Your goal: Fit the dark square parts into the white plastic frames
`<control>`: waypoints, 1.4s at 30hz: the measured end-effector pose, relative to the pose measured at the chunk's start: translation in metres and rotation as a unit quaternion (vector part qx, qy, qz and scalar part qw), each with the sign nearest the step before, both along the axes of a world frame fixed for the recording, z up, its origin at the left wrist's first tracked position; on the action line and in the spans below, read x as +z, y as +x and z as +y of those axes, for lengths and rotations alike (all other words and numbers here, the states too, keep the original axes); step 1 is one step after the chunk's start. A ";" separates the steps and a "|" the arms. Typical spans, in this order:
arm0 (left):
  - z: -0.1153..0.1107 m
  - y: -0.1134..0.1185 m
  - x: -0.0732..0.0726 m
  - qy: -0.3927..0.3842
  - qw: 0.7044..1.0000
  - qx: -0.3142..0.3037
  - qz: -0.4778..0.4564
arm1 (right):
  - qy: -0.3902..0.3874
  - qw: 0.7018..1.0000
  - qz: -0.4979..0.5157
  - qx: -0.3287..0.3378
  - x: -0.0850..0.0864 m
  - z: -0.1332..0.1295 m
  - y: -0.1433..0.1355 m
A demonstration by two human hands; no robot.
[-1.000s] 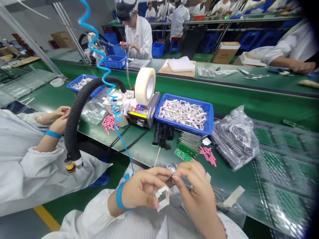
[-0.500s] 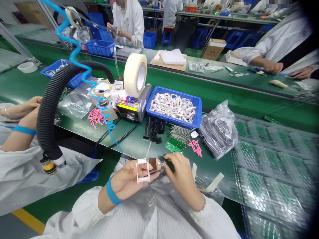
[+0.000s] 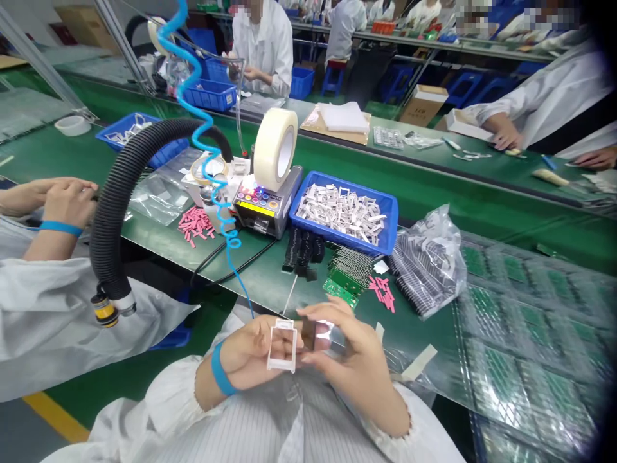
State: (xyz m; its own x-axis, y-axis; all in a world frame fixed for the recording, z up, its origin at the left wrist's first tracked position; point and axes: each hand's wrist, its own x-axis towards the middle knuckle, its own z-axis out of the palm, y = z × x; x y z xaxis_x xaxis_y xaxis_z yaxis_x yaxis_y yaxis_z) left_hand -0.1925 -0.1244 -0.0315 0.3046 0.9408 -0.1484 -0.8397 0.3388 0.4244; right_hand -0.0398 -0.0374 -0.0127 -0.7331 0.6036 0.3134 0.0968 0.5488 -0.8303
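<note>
Near the table's front edge, my left hand (image 3: 241, 355) is palm up with a white plastic frame (image 3: 281, 367) held upright at its fingers. The frame is rectangular with an open middle and a small tab on top. Just right of it, a small dark glassy panel (image 3: 308, 335) sits between the thumb and fingers of my right hand (image 3: 354, 352). Part of the panel is hidden by fingers, and a shiny patch shows beside it. From this view the panel's left edge and the white frame are very close; I cannot tell whether they touch.
Ahead stand a blue bin (image 3: 393, 222) of white frames, a tape dispenser (image 3: 263, 215) with a tape roll (image 3: 267, 145), green circuit boards (image 3: 340, 289) and pink strips (image 3: 382, 294). Bagged parts (image 3: 427, 263) and clear trays (image 3: 501, 308) lie right. A black hose (image 3: 103, 212) arches left, beside a co-worker's hands (image 3: 67, 209).
My right hand has opened wider around the dark panel and now grips it by its edges; the crinkled shiny film at its fingertips no longer shows. My head view has shifted slightly left.
</note>
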 end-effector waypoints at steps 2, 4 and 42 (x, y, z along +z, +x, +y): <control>-0.001 0.001 -0.001 0.007 0.999 -0.020 -0.034 | -0.142 0.987 0.078 0.022 -0.003 -0.005 -0.003; -0.001 0.002 0.000 0.018 0.998 -0.016 -0.053 | -0.256 0.955 0.145 0.039 -0.007 -0.011 -0.007; -0.002 -0.004 0.021 0.160 0.949 0.039 0.269 | 0.031 0.994 -0.025 -0.103 0.012 -0.008 -0.002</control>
